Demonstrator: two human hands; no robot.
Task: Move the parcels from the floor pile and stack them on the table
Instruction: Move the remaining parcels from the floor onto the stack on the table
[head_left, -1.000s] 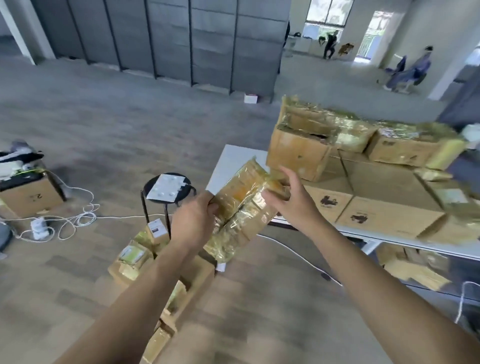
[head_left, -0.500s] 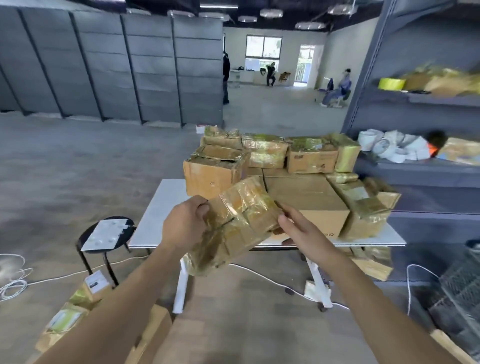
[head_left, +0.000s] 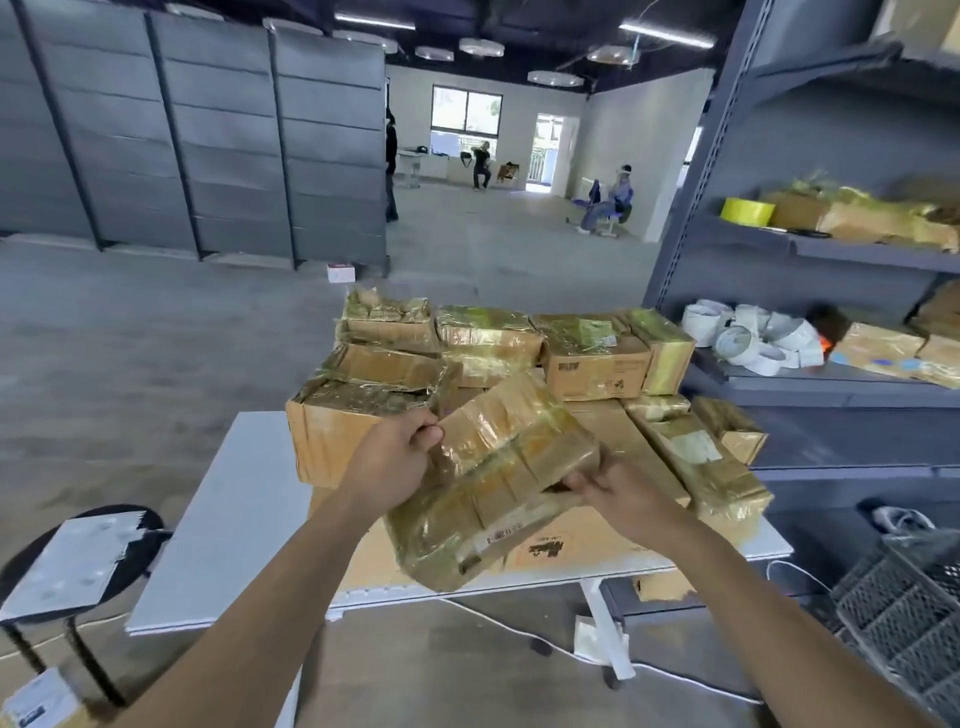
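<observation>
Room: warehouse space, grey concrete floor (head_left: 130, 364), grey partition panels (head_left: 218, 145) behind, dark shelving (head_left: 831, 249) at right.
Table (head_left: 244, 499): white top, sits between stool and shelving, loaded with taped cardboard.
Stacked parcels (head_left: 488, 338): fill back and right of table, some two high.
Held parcel (head_left: 498, 478): flat, brown, tape-wrapped, tilted, in the air over table's front part, above a big flat box (head_left: 571, 545).
Left hand (head_left: 387, 462): curls round upper left edge, thumb on top.
Right hand (head_left: 618, 493): grips right edge, fingers tucked under.
Stool (head_left: 148, 525): black, round, left of table, carries white sheet (head_left: 67, 556).
Shelf contents: white tape rolls (head_left: 753, 338), yellow roll (head_left: 747, 210), more parcels.
</observation>
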